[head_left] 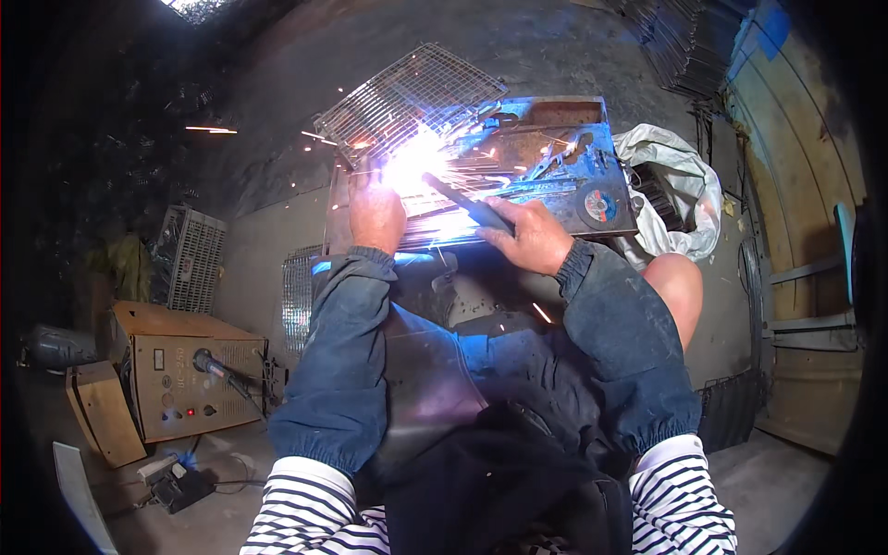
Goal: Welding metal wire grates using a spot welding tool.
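Note:
At the worktable, my right hand is closed around the dark handle of a welding electrode holder. Its tip points up and left into a blinding white arc that throws sparks. Close to the left of the glare is my left hand, with its fingers bent toward the bright spot; glare hides what they grip. Thin metal rods lie across the near part of the table, under both hands. Behind the arc, a wire mesh panel leans up past the table's far left corner.
A round cutting disc lies at the table's right end. Beside it stands a white sack with dark pieces inside. On the left floor are a welding machine, a plastic crate and a black adapter with cables.

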{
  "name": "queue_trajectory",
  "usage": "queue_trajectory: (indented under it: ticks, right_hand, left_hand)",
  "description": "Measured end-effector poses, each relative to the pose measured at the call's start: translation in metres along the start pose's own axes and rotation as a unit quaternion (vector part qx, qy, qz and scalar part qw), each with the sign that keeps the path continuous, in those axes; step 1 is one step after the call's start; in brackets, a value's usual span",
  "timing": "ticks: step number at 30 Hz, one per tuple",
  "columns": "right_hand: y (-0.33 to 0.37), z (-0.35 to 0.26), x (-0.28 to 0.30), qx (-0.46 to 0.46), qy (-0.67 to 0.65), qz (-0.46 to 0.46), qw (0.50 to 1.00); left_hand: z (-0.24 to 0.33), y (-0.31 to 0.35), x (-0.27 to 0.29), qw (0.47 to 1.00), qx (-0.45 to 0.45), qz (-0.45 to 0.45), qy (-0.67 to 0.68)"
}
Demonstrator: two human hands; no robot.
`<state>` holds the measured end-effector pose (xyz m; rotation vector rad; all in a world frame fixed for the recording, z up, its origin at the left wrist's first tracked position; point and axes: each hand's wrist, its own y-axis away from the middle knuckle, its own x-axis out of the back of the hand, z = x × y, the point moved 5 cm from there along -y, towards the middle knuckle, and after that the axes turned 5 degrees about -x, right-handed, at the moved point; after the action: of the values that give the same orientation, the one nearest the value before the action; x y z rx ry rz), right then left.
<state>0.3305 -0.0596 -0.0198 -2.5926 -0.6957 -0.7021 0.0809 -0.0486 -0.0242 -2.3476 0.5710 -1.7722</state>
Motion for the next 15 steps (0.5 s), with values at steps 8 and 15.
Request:
queue_trajectory:
  ticks: [8, 15]
  right_hand:
    - [0.003, -0.008, 0.007, 0.019, -0.017, 0.023, 0.999]
    - [0.002, -0.005, 0.004, 0.001, 0.024, 0.0, 1.0]
  left_hand:
    - [-0.001, -0.001, 0.008, 0.997, 0.041, 0.043, 0.043]
    - [-0.003, -0.001, 0.001, 0.998, 0.04, 0.042, 0.03]
